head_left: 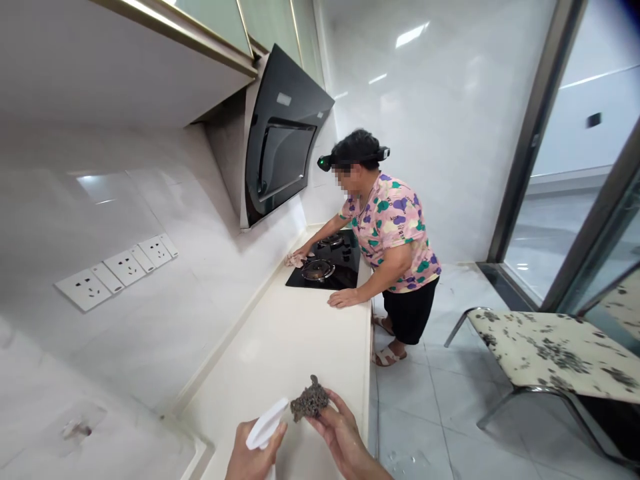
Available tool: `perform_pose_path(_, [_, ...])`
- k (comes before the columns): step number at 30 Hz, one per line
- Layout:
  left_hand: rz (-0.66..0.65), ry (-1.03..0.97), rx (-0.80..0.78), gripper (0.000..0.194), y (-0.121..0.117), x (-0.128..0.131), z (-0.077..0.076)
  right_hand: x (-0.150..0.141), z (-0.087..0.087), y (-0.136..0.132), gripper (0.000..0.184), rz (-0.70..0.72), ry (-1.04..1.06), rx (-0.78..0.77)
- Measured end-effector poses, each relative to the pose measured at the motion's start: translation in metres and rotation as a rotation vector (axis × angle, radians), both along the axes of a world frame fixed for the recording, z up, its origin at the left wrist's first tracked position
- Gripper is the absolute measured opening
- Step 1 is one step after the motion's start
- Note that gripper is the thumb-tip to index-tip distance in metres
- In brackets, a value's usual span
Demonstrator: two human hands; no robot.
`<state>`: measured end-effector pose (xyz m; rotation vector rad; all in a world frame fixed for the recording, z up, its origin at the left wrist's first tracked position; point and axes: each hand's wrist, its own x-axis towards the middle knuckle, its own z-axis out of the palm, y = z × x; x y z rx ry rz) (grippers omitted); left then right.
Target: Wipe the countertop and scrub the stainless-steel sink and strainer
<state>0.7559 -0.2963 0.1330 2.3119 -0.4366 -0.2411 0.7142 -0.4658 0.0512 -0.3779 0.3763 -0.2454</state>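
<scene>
- Left hand (256,448): fingers curled around and clamped on a white spray head (267,425), smooth plastic, long and narrow, tilted up toward the right; its lower part was mostly hidden by the hand.
- Right hand (343,433): thumb and fingers closed on a scourer (310,400), a wiry, coiled metallic mass, grey-brown, ragged in outline, with one loop standing up. It was held above the counter, just beside the tip of the spray head.
- Countertop (260,353): pale cream, smooth, faintly glossy, with a raised edge along the wall.
- Cooktop (345,275): black, shiny, rectangular, with round burners, set at the far end of the counter.
- Co-worker (393,233): wore a pink patterned shirt, dark shorts and a head-mounted device; one hand pressed a crumpled pinkish cloth (293,261) beside the cooktop, the other rested flat on the counter.
- Range hood (285,143): dark, glossy slanted panel above the cooktop.
- Sockets (123,270): white rectangular plates in a row on the pale, polished wall.
- Chair (545,347): cream seat with dark floral print, shiny tubular metal legs.
- Floor (417,413): pale, glossy tiles with thin joints.
</scene>
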Motion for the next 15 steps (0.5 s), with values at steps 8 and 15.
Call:
perform_pose_path(8, [-0.09, 0.106, 0.085, 0.058, -0.008, -0.019, 0.005, -0.015, 0.01, 0.0, 0.057, 0.01, 0.003, -0.037])
perform_pose_path(15, [-0.19, 0.011, 0.179, 0.057, -0.021, -0.023, 0.011, -0.028, 0.008, -0.001, 0.059, -0.052, 0.0, -0.038])
